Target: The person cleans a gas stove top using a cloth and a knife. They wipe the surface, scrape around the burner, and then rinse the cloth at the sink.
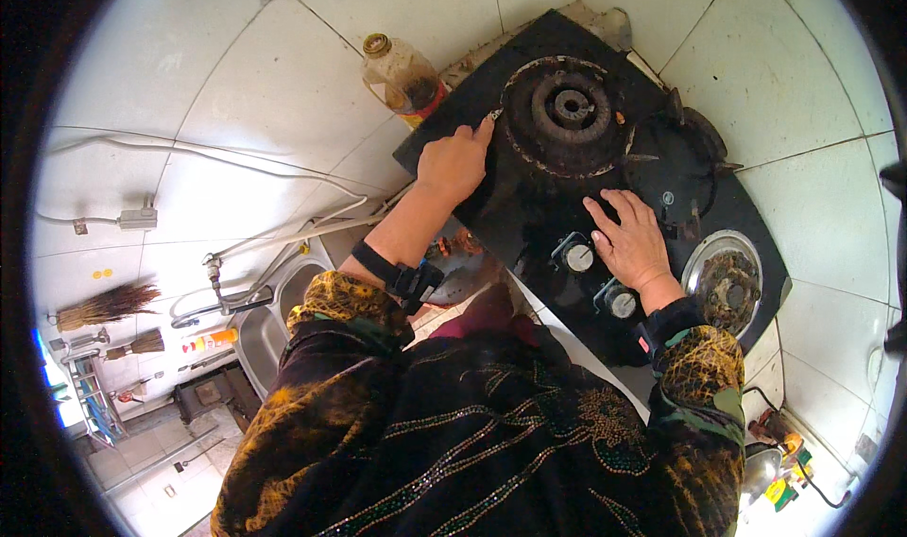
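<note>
A black gas cooktop (pixel 538 211) lies before me, greasy and dirty. My left hand (pixel 453 158) is over its left part, index finger stretched towards the rim of the round burner (pixel 572 108); a small pale bit lies at the fingertip, and whether it is held I cannot tell. My right hand (pixel 629 239) rests with spread fingers on the glass, beside a control knob (pixel 579 257); a second knob (pixel 623 304) sits below the wrist side. A dark pan support (pixel 701 137) stands at the back right. The other burner (pixel 726 289), with a metal ring, is crusted with dirt.
A grimy plastic bottle (pixel 400 76) stands behind the cooktop's left edge, near the tiled wall. To the left are a steel sink (pixel 258 346), a faucet (pixel 234 303) and hanging brushes (pixel 106 310). A metal pot (pixel 762 470) is at the lower right.
</note>
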The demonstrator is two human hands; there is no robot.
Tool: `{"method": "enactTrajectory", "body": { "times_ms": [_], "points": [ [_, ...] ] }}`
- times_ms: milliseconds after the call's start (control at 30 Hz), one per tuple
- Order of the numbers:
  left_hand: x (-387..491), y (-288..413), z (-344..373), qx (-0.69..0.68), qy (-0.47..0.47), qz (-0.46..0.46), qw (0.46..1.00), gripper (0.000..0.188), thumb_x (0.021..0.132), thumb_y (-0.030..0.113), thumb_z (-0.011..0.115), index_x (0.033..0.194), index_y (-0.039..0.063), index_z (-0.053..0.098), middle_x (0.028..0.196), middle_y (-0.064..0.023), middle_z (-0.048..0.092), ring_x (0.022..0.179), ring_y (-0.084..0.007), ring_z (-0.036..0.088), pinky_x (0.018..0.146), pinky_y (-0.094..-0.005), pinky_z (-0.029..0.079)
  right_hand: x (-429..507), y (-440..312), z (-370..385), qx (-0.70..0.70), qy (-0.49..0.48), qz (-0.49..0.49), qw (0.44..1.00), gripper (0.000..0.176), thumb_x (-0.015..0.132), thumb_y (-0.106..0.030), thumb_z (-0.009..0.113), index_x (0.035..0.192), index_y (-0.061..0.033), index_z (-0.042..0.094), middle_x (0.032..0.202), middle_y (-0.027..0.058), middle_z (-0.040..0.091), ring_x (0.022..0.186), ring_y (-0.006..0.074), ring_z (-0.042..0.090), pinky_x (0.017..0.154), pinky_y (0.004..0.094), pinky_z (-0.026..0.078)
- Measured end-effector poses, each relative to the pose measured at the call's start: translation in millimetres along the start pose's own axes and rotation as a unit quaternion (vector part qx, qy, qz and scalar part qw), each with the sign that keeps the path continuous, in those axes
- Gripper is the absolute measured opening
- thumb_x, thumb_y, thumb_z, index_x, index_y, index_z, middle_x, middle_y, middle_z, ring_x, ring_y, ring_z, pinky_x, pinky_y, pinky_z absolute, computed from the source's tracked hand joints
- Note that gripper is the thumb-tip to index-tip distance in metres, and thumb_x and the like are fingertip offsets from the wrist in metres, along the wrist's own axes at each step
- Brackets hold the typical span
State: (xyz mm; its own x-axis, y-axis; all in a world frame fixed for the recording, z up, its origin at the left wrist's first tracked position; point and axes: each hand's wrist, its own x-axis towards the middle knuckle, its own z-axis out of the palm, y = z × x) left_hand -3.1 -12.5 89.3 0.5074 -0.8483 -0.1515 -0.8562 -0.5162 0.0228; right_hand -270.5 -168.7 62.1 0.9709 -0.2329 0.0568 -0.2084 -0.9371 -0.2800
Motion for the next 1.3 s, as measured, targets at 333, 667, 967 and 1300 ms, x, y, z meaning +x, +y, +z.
{"method": "enactTrajectory", "body": {
  "times_ms": [333, 667, 967, 1300],
  "points": [
    [55, -12, -10, 0.031, -0.006, 0.026, 0.999, 0.044, 0.09, 0.013, 0.047, 0.134, 0.012, 0.051, 0.095, -0.0155, 0.068, 0.085, -0.0346, 0.069, 0.068, -0.0468, 0.056, -1, -3, 2, -0.038, 0.013, -0.007, 0.999, 0.047, 0.089, -0.026, 0.056, 0.135, -0.0191, 0.052, 0.134, 0.0083, 0.048, 0.127, 0.0312, 0.041, 0.105, 0.0443, 0.037],
    [-23, 1, 3, -0.045, -0.029, 0.006, 0.999, 0.054, 0.087, 0.012, 0.05, 0.14, 0.016, 0.046, 0.099, -0.0178, 0.066, 0.086, -0.0378, 0.067, 0.073, -0.0458, 0.055, -1, -2, 2, -0.025, 0.018, -0.003, 1.0, 0.047, 0.088, -0.025, 0.057, 0.134, -0.0193, 0.053, 0.133, 0.0075, 0.049, 0.127, 0.0301, 0.042, 0.105, 0.0434, 0.037],
    [15, 39, -18, -0.038, -0.061, 0.019, 0.997, 0.042, 0.093, 0.01, 0.042, 0.134, -0.001, 0.048, 0.095, -0.0209, 0.068, 0.086, -0.0379, 0.069, 0.071, -0.0466, 0.056, 0, -4, 1, -0.033, 0.012, 0.004, 0.999, 0.048, 0.088, -0.025, 0.056, 0.135, -0.0192, 0.053, 0.135, 0.0079, 0.048, 0.127, 0.0313, 0.041, 0.107, 0.0436, 0.035],
    [67, 30, -8, -0.006, -0.035, 0.002, 0.999, 0.038, 0.097, 0.012, 0.039, 0.13, -0.005, 0.05, 0.098, -0.0201, 0.069, 0.089, -0.0356, 0.069, 0.074, -0.0478, 0.056, -4, -3, 2, -0.039, 0.013, -0.023, 0.999, 0.05, 0.086, -0.025, 0.059, 0.135, -0.021, 0.052, 0.137, 0.0102, 0.047, 0.128, 0.0323, 0.041, 0.107, 0.0455, 0.036]
  ]
}}
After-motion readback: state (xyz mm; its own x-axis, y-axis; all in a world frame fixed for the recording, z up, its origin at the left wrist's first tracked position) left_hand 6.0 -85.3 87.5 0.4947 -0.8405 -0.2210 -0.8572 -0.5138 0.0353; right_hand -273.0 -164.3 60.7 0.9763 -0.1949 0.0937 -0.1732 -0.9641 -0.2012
